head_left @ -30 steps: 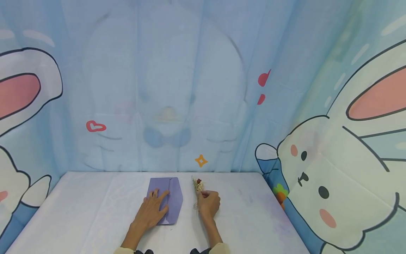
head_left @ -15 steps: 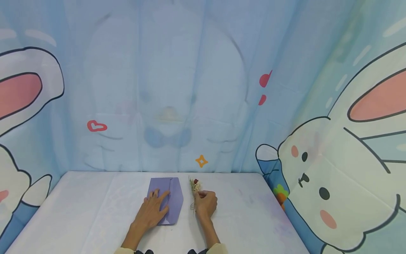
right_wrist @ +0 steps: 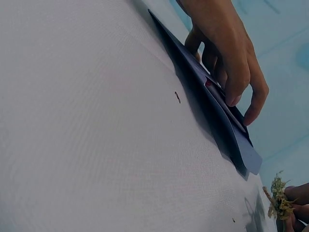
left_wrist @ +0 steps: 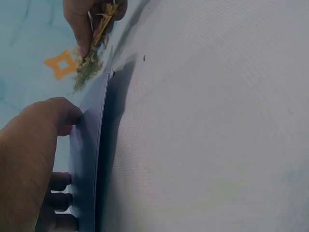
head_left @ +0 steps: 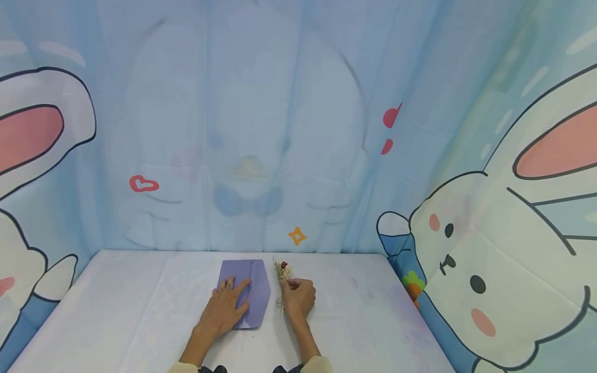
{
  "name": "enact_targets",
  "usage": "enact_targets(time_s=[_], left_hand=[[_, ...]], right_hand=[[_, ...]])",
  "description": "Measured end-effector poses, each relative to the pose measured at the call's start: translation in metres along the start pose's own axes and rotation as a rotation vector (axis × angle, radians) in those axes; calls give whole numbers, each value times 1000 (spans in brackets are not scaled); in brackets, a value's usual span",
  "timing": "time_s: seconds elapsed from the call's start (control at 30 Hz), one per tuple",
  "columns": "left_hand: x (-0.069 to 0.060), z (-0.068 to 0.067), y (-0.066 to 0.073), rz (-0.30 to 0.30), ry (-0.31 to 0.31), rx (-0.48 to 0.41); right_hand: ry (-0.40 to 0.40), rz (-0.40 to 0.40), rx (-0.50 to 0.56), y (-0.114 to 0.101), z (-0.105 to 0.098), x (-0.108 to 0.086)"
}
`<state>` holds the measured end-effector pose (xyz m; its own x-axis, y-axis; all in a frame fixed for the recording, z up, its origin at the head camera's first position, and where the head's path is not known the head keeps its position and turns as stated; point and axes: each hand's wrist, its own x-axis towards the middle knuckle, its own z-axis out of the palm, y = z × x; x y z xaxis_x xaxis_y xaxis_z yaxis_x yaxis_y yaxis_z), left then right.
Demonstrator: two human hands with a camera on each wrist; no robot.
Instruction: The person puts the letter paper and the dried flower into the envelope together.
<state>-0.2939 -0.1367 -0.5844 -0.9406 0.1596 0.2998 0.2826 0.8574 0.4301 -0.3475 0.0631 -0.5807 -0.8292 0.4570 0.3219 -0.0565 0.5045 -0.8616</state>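
Note:
A purple paper envelope point(head_left: 258, 298) lies on the white table, its pointed flap toward the right. My left hand point(head_left: 224, 305) rests on it with spread fingers, pressing it down. Just right of the envelope, my right hand point(head_left: 298, 299) pinches a small bunch of dried flowers point(head_left: 283, 270) between thumb and fingertips. The bunch has a dark red bloom, pale blossoms and thin stems. From the right wrist view, the envelope point(right_wrist: 212, 108) stands slightly raised at its edge, and a bit of red shows at its opening. The flowers point(left_wrist: 88, 67) are apart from the envelope in the left wrist view.
The white tabletop point(head_left: 130, 305) spreads around both hands, with tiny dark specks near the envelope, one a thin dark scrap point(right_wrist: 177, 97). Behind the table's back edge hangs a light blue curtain point(head_left: 252, 129) printed with cartoon rabbits.
My right hand has slid a little to the left with the dried flowers, closer to the envelope. The left hand and the envelope have stayed in place.

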Motion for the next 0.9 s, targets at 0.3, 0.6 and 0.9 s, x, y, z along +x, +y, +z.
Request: enact_targets(time_s=[0.3, 0.6, 0.9], left_hand=[[2, 0, 0, -20, -8, -12], [4, 2, -3, 1, 14, 14], [3, 0, -2, 6, 4, -8]], right_hand=[[-12, -13, -10, -10, 3, -5], [-24, -43, 9, -15, 10, -7], [-42, -44, 11, -21, 18, -13]])
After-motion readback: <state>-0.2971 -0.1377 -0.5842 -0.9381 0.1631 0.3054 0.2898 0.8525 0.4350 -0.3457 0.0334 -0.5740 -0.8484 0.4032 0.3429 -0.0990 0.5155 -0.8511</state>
